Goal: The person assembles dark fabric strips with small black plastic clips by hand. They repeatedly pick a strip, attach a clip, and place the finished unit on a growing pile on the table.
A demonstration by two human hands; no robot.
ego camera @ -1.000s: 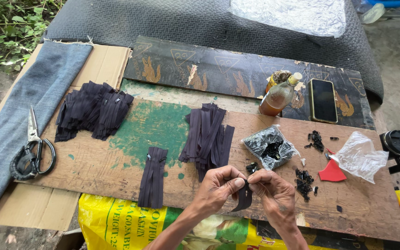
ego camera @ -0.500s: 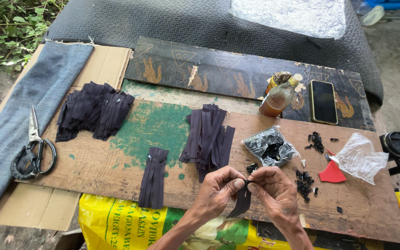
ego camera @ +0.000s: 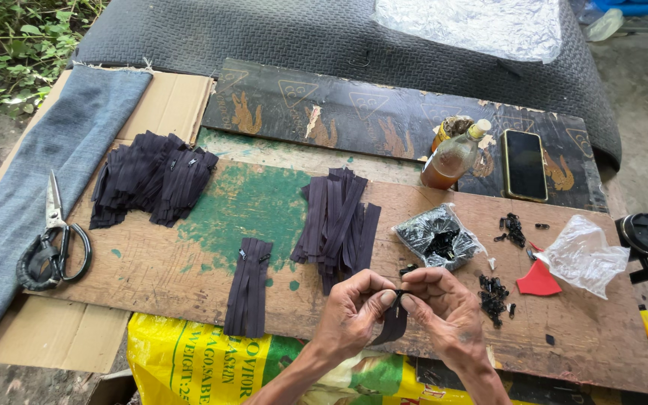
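Left hand [ego camera: 350, 319], right hand [ego camera: 444, 315] both pinch top of dark zipper strip [ego camera: 393, 324] over desk [ego camera: 189, 262] front edge. We judge: keep tape taut, slider square. Slider pile [ego camera: 493, 294] beside right hand.

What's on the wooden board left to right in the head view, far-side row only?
Scissors → big pile of dark zippers → middle zipper pile → open bag of black sliders → red scrap → clear plastic bag.

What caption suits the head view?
Both hands pinch a dark zipper strip above a wooden board strewn with zipper piles.
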